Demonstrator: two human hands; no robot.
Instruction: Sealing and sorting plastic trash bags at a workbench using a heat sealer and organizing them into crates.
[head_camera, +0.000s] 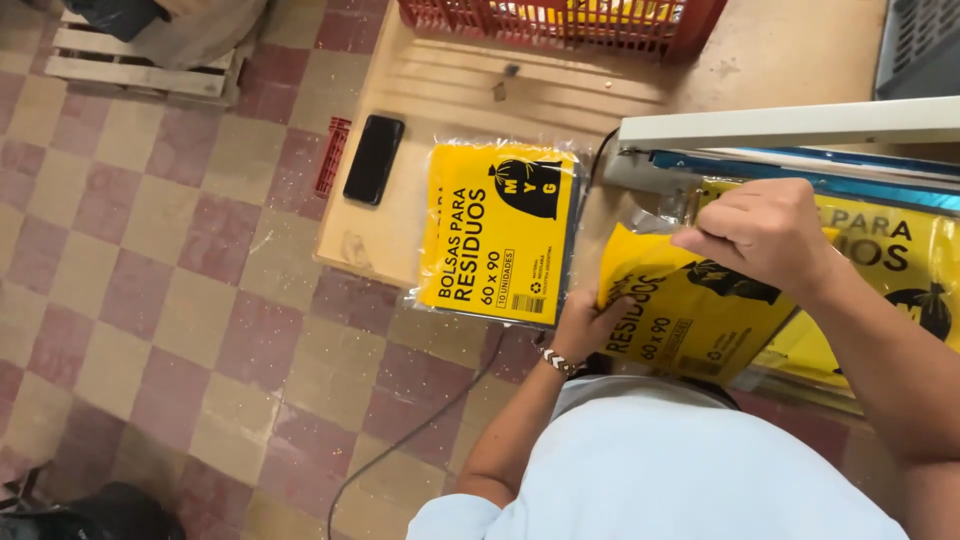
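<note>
While the wooden table (420, 90) is spreading toward twelve o'clock, I am holding a yellow packet (690, 310) at four o'clock beside a sealed stack of yellow packets (495, 235). My right hand (765, 230) is pinching its top edge, fingers closed. My left hand (585, 325) is gripping its lower corner; a black phone (373, 158) is lying at ten o'clock.

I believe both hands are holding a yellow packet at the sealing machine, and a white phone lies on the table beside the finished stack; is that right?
Not quite: the phone is black, not white, as the head view shows. The rest stands: the left hand and right hand hold a yellow packet at the sealing machine, and the phone lies on the table beside the finished stack.
</note>
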